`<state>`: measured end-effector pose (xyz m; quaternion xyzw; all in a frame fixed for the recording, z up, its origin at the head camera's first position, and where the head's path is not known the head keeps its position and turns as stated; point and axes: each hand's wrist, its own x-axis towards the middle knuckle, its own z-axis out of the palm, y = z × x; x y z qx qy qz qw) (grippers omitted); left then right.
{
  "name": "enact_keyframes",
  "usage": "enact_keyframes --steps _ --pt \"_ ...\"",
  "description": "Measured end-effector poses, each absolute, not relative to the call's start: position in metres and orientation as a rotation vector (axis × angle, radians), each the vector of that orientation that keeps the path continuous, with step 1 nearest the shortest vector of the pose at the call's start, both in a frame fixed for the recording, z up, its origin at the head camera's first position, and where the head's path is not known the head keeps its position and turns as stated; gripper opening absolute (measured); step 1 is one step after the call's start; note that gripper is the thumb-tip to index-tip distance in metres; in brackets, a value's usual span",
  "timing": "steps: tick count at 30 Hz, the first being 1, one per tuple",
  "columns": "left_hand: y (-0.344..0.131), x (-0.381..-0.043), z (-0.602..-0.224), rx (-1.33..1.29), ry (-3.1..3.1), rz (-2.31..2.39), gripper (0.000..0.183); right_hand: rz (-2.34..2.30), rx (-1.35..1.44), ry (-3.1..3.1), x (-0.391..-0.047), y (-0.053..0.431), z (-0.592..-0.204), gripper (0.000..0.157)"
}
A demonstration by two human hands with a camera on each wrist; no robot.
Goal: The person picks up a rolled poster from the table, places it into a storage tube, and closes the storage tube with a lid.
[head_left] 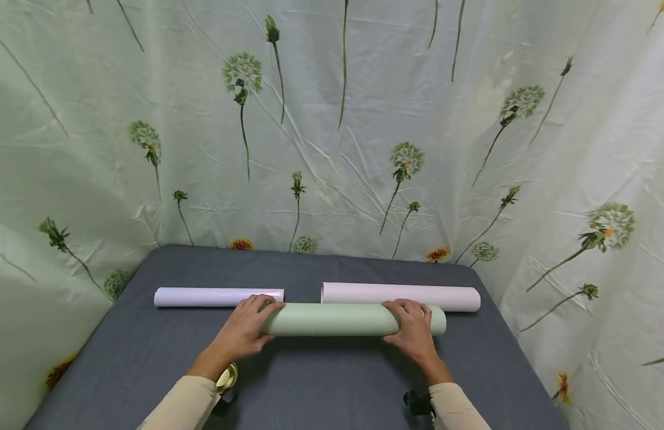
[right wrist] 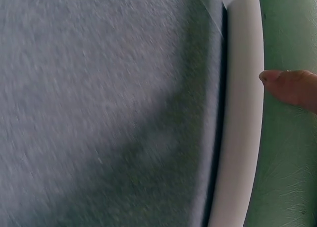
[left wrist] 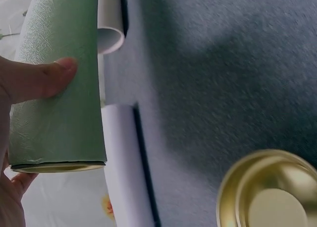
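Note:
A pale green roll of textured sheet (head_left: 332, 319) is held level above the dark cloth, with a shadow beneath it. My left hand (head_left: 249, 325) grips its left end, thumb on the near side and fingers over the top. Toward the other end, my right hand (head_left: 411, 327) holds it the same way, and a short length sticks out past the fingers. In the left wrist view the thumb presses the green roll (left wrist: 59, 118) above its end rim. In the right wrist view the thumb lies against the green roll (right wrist: 287, 152).
Behind lie a lavender roll (head_left: 203, 297) on the left and a pale pink roll (head_left: 407, 294) on the right. A round gold-coloured object (left wrist: 277, 207) stands by my left wrist. The grey cloth-covered table (head_left: 321, 388) backs onto a flower-printed curtain (head_left: 332, 149).

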<state>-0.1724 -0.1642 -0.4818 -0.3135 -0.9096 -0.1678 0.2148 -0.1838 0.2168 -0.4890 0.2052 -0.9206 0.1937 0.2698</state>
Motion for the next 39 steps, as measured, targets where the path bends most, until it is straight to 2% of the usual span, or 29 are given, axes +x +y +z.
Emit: enact_keyframes --steps 12,39 --pt "-0.183 -0.168 -0.493 -0.836 -2.562 -0.556 0.071 0.517 0.546 -2.480 -0.180 0.196 -0.506 0.076" --pt "-0.198 -0.158 -0.506 -0.632 -2.706 -0.656 0.065 0.534 0.565 -2.524 -0.176 0.168 -0.527 0.073"
